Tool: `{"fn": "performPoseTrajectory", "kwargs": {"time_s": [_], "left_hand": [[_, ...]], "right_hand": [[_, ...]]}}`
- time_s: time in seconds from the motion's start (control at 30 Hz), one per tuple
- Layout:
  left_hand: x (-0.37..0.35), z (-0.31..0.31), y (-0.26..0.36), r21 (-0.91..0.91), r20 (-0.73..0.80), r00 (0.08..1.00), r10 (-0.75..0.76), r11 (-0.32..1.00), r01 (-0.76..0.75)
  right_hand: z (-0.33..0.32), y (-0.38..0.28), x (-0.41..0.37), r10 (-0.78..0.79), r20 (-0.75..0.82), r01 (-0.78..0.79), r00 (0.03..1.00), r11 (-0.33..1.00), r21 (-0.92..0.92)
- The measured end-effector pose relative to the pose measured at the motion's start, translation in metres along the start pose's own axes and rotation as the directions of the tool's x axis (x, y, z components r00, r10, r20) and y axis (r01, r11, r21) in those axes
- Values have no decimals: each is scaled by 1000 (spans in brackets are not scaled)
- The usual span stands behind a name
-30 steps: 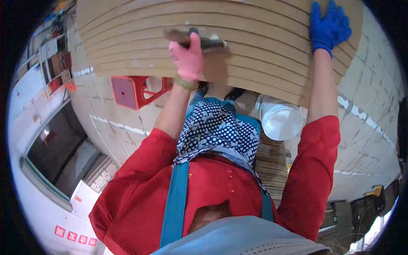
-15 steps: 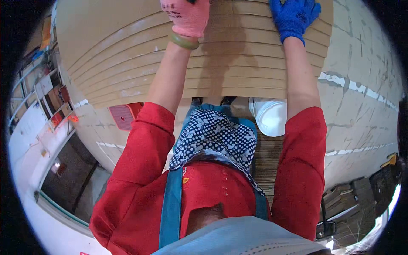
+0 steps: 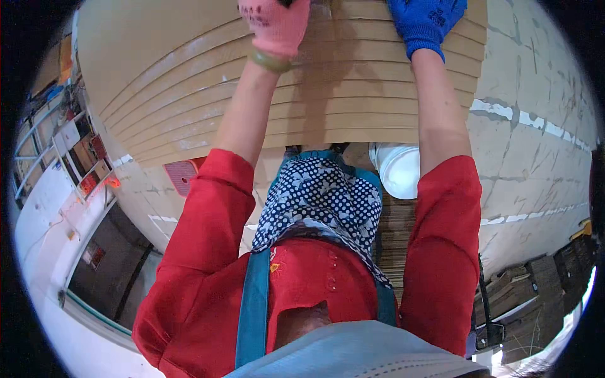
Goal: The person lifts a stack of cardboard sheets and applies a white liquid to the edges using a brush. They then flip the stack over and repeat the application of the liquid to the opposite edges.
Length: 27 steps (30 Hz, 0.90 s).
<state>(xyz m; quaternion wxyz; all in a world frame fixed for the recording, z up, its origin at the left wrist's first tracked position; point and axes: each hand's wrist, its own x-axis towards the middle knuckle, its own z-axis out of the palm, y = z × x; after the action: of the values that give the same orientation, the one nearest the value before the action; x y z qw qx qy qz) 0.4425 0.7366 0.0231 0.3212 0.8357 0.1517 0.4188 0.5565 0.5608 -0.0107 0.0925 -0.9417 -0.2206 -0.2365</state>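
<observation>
shelf far left | red stool half hidden under sheets' lower edge | cardboard sheets fanned across upper frame, beneath both hands | left hand, pink glove, top centre on sheets, fingers curled, hold cannot be told | white bucket below sheets beside right forearm | right hand, blue glove, on sheets, fingers cut by frame, grip unclear

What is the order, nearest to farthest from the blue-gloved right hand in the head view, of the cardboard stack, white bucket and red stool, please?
1. Cardboard stack: under the right hand, touching.
2. White bucket: below it, right side.
3. Red stool: far left, under the stack's edge.
</observation>
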Motion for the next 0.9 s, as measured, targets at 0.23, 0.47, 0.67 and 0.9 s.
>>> {"fn": "performPoseTrajectory", "kwargs": {"time_s": [0.23, 0.47, 0.67, 0.9], "left_hand": [[-21, -32, 5, 38, 192, 965, -178, 984, 174], [-7, -5, 0, 113, -64, 965, 256, 962, -248], [-49, -63, 9, 116, 268, 959, -96, 991, 67], [0, -7, 1, 55, 86, 993, 79, 995, -84]], "right_hand": [[-1, 3, 2, 6, 44, -6, 999, 1000, -16], [3, 2, -1, -2, 10, 2, 1000, 1000, -14], [3, 3, 0, 3, 1, -3, 1000, 1000, -2], [4, 2, -2, -5, 1, 5, 1000, 1000, -14]]}}
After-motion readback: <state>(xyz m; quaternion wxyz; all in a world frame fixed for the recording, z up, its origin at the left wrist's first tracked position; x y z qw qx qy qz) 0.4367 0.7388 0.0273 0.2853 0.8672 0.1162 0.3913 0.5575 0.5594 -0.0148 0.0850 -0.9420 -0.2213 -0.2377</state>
